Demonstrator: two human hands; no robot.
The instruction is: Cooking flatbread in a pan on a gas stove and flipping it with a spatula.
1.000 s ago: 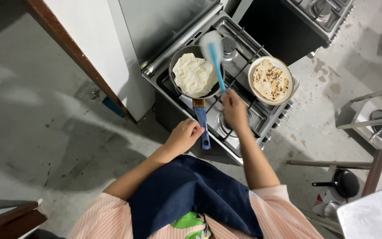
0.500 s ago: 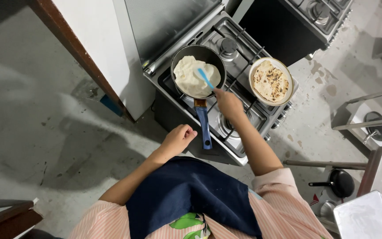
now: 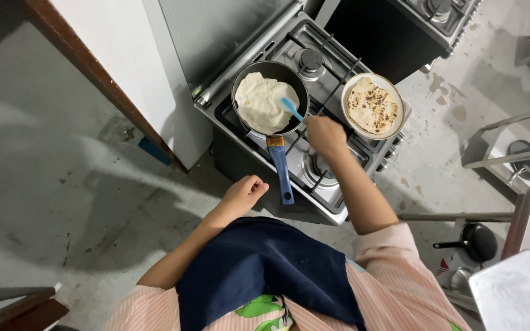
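Observation:
A black frying pan [image 3: 297,87] with a blue handle sits on the gas stove [image 3: 329,175], holding a pale uncooked flatbread [image 3: 257,102]. My right hand [image 3: 324,135] grips a light-blue spatula [image 3: 291,108], whose blade lies on the flatbread's right edge. My left hand [image 3: 243,194] hangs loosely curled beside the stove's front, just left of the pan handle, holding nothing. A browned flatbread [image 3: 372,105] lies on a round plate [image 3: 352,128] at the stove's right side.
A white cabinet [image 3: 124,61] with a brown edge stands left of the stove. A second dark stove [image 3: 394,30] is behind. At lower right, a small black pan [image 3: 478,241], a metal tray [image 3: 513,294] and a metal rack frame [image 3: 510,158].
My right hand lowered the spatula from above the pan down onto the flatbread. My left hand let go of the pan handle and drew back toward me.

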